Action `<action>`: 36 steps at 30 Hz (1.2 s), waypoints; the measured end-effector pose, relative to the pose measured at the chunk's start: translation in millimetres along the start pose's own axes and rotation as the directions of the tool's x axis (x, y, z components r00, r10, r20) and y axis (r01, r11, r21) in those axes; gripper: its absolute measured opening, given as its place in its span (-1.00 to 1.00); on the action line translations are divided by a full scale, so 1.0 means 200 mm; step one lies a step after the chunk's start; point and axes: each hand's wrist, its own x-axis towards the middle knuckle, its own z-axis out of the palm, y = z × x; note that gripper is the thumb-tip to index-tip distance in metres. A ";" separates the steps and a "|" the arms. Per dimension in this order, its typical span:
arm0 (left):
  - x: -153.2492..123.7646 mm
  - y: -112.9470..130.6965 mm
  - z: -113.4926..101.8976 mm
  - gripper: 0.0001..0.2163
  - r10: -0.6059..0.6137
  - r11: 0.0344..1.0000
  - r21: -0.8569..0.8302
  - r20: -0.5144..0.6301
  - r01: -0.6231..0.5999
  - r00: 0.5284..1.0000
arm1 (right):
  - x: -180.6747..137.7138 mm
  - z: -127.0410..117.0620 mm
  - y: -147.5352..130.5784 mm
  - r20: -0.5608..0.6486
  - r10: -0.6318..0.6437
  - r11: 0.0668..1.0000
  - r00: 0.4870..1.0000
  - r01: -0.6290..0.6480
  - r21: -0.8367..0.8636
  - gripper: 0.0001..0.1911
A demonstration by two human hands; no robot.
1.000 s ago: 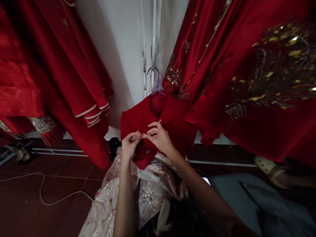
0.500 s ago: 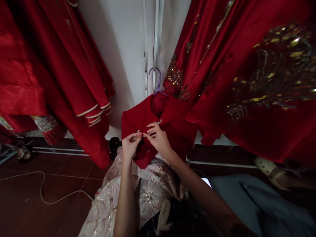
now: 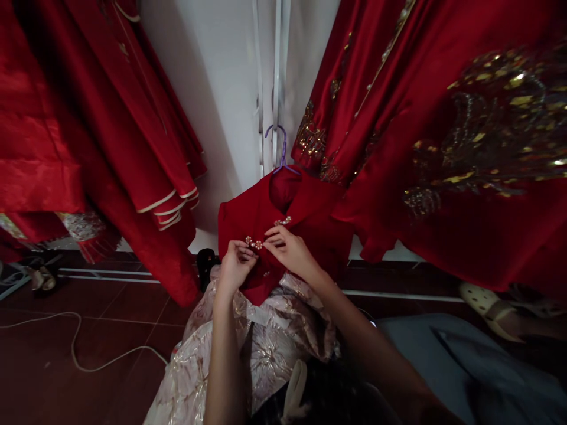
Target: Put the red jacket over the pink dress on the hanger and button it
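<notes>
A red jacket (image 3: 241,215) hangs from a purple hanger (image 3: 283,154) in front of me. Across its front sits a jewelled clasp (image 3: 254,242) with flower-shaped ends, in full view between my hands. My left hand (image 3: 238,264) is at the clasp's left, fingers curled and closed against the jacket; what they pinch is hidden. On the other side, my right hand (image 3: 292,252) has its thumb and fingertips a little apart, close to the clasp's right end. A similar upper clasp (image 3: 283,221) lies above the right fingers. Lower down is a small ornament (image 3: 266,274).
Red garments (image 3: 146,153) hang at left, and a sequinned red garment (image 3: 447,236) hangs at right. Pale brocade fabric (image 3: 190,366) covers the area below the jacket. A white cable (image 3: 80,354) crosses the tiled floor. A cream clog (image 3: 485,304) is at right.
Both hands were pinching at the clasp and partly covering it. The left fingers have shifted slightly down, the right fingertips slightly right, and the whole clasp now shows.
</notes>
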 end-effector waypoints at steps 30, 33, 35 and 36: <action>-0.08 0.16 -0.01 -0.93 0.031 0.935 0.307 0.426 -0.176 0.904 | -0.21 -0.36 0.10 0.070 0.238 0.968 0.969 -0.243 0.069 -0.70; -0.08 0.16 0.01 -0.90 0.030 0.932 0.316 0.418 -0.176 0.908 | -0.22 -0.33 0.00 0.150 0.235 0.947 0.960 -0.261 0.185 -0.70; -0.07 0.16 0.03 -0.88 0.036 0.923 0.336 0.408 -0.187 0.912 | -0.22 -0.28 -0.05 0.198 0.237 0.935 0.951 -0.278 0.219 -0.70; -0.06 0.16 0.04 -0.87 0.037 0.916 0.353 0.399 -0.191 0.916 | -0.23 -0.24 -0.05 0.207 0.238 0.933 0.949 -0.282 0.223 -0.69</action>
